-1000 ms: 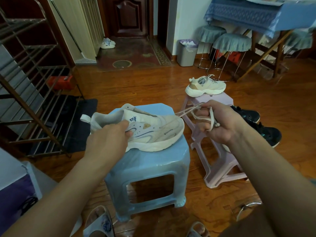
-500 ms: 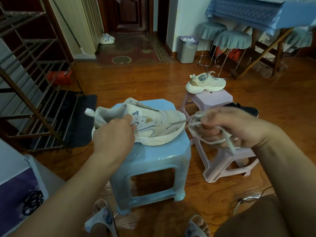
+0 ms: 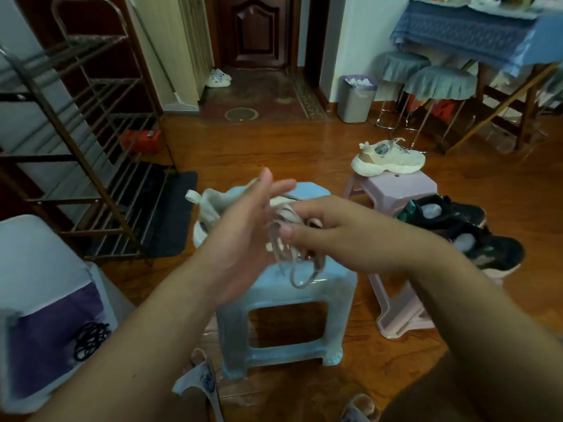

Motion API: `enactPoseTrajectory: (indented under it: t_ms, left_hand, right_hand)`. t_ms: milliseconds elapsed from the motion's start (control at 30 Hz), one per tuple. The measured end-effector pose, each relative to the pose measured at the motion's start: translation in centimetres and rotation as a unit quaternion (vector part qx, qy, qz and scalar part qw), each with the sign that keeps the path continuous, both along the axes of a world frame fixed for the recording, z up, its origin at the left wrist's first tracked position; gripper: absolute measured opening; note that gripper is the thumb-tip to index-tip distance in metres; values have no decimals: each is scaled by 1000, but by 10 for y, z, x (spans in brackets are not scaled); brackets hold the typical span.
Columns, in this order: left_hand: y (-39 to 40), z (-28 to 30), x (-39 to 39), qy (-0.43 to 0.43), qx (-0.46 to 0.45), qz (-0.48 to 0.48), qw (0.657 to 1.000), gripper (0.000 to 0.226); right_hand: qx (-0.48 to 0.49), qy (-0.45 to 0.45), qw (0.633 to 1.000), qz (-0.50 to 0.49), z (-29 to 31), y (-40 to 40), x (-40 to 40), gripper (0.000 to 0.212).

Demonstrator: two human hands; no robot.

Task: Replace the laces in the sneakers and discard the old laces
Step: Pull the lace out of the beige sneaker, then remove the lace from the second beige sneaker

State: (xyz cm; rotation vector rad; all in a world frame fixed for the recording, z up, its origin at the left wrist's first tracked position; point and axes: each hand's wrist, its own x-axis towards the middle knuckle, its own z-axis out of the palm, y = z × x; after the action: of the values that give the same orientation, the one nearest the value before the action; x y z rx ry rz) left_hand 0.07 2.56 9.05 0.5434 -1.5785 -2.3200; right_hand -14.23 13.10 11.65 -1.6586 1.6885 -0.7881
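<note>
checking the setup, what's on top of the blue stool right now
A white sneaker lies on the blue stool. Only its heel end shows. The left hand and the right hand, gripping a bunched lace, cover its front.

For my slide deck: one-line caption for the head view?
Right hand grips the pulled-out old lace above the blue stool; left hand open.

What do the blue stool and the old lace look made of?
Blue stool: apparently moulded plastic, glossy, with light reflecting on its legs. Old lace, bunched in the right hand: flat beige woven fabric, matte, hanging in limp loops; the fibre cannot be told.
</note>
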Motion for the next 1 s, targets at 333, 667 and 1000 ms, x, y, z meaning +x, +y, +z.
enactPoseTrajectory:
  t_ms: [333,667,1000]
  left_hand:
    - [-47,-24,210,-53,180,205,961,28]
    - [-179,-138,306,-401,-149,364,827,33]
    - [-178,-130,244,-408,-326,177,834,41]
  right_hand:
    - [13,79,960,267,-41,-117,171,51]
    - [71,-213,974,-38,-78,-177,203,18]
    - [27,-158,978,-137,-91,-144,150,18]
